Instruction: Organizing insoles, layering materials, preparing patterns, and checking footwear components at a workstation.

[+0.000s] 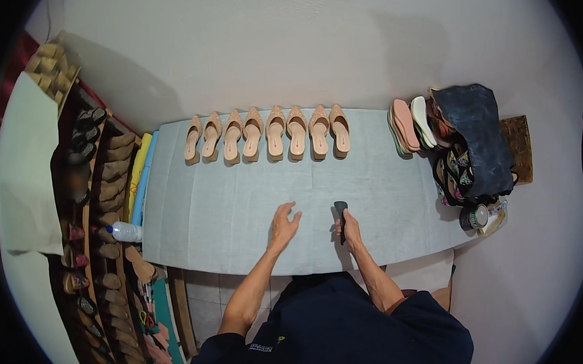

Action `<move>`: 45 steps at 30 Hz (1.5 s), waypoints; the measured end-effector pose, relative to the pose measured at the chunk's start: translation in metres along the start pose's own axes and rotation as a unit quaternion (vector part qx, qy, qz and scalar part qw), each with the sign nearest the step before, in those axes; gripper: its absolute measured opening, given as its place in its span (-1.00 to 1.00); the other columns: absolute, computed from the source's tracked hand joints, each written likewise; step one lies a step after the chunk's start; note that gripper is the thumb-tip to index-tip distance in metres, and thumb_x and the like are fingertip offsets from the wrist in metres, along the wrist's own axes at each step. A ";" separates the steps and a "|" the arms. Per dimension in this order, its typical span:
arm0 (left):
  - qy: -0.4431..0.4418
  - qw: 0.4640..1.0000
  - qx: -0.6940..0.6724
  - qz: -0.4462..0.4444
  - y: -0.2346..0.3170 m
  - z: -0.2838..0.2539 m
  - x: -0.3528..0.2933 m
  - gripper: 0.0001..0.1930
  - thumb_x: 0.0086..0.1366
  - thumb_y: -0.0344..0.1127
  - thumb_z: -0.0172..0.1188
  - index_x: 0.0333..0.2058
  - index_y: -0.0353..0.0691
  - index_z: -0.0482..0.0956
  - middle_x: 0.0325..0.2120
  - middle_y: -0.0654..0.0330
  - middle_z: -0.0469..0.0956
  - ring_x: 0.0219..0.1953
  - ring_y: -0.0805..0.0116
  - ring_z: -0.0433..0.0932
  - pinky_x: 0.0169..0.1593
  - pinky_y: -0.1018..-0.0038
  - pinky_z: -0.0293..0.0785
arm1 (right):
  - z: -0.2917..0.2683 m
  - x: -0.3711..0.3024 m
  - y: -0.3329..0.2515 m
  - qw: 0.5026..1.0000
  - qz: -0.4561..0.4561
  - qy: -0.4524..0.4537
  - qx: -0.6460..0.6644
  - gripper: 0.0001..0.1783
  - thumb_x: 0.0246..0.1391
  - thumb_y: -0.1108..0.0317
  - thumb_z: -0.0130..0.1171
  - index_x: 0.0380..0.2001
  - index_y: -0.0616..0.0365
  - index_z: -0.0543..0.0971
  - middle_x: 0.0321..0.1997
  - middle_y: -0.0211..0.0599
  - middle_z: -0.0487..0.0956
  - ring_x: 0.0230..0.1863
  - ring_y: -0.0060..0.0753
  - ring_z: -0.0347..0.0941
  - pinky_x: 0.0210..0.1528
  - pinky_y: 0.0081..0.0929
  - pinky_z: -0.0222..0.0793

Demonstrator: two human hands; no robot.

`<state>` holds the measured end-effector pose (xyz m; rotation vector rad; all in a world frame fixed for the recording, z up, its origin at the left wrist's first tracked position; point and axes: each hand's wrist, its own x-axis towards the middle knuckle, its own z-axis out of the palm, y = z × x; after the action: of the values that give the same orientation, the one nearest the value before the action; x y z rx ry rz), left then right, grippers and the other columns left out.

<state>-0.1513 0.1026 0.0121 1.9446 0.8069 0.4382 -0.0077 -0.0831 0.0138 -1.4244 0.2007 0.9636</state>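
Observation:
My right hand (350, 232) is closed around a slim black object (341, 208), held upright above the table; its kind I cannot make out. Over the table's near half, my left hand (283, 226) is open, thumb apart from the fingers, holding nothing. Beyond both hands, several beige pointed-toe mules (275, 134) stand in pairs in a row along the far edge, toes toward the wall. They have block heels and patterned uppers. Neither hand touches them.
A grey cloth covers the table (240, 197). On its right are pink and white soles (403, 126), a dark cover (477, 135) over patterned footwear, and a can (473, 217). At left stand a plastic bottle (126, 232) and a rack of shoe lasts (112, 183). Scissors (146, 320) hang lower left.

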 end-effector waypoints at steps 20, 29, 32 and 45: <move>0.105 0.981 -0.003 -0.166 0.010 -0.018 0.189 -0.16 0.00 -0.20 0.47 0.22 -0.53 0.38 0.11 -0.28 0.49 0.12 -0.06 0.53 0.17 0.22 0.43 | -0.020 0.050 -0.036 0.963 -0.154 -0.005 -0.222 -0.44 0.31 0.07 0.18 0.21 0.24 0.53 -0.25 -0.45 0.59 -0.24 -0.68 0.39 -0.17 -0.60 0.36; 0.140 0.984 -0.040 -0.104 -0.013 0.021 -0.005 -0.06 0.03 -0.29 0.54 0.32 -0.44 0.21 0.02 -0.06 0.39 0.04 0.06 0.48 0.10 0.24 0.47 | 0.077 0.022 -0.036 0.990 0.002 -0.075 -0.120 -0.59 0.21 0.14 0.33 -0.15 0.34 0.61 -0.34 -0.35 0.61 -0.37 -0.62 0.47 -0.31 -0.64 0.44; 0.101 0.982 -0.085 -0.137 -0.019 0.007 -0.025 -0.14 0.23 -0.27 0.42 0.37 -0.46 0.15 0.08 -0.01 0.39 0.05 0.26 0.50 0.12 0.40 0.46 | 0.098 0.009 -0.008 0.991 -0.009 -0.061 -0.122 -0.62 0.19 0.13 0.35 -0.23 0.30 0.62 -0.40 -0.40 0.59 -0.45 -0.66 0.44 -0.39 -0.65 0.42; -0.005 0.929 -0.244 -0.280 -0.017 -0.019 -0.009 -0.49 0.46 -0.03 0.13 0.03 -0.46 0.56 -0.23 0.20 0.63 -0.21 0.51 0.51 -0.10 0.54 0.44 | 0.125 0.010 0.029 0.916 -0.235 0.065 -0.319 -0.58 0.06 0.09 0.42 -0.32 0.33 0.70 -0.47 -0.20 0.61 -0.55 -0.44 0.35 -0.46 -0.41 0.28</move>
<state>-0.1749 0.1142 0.0063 1.1891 1.0817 0.2458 -0.0733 0.0281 0.0111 -2.0151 -0.3879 0.5417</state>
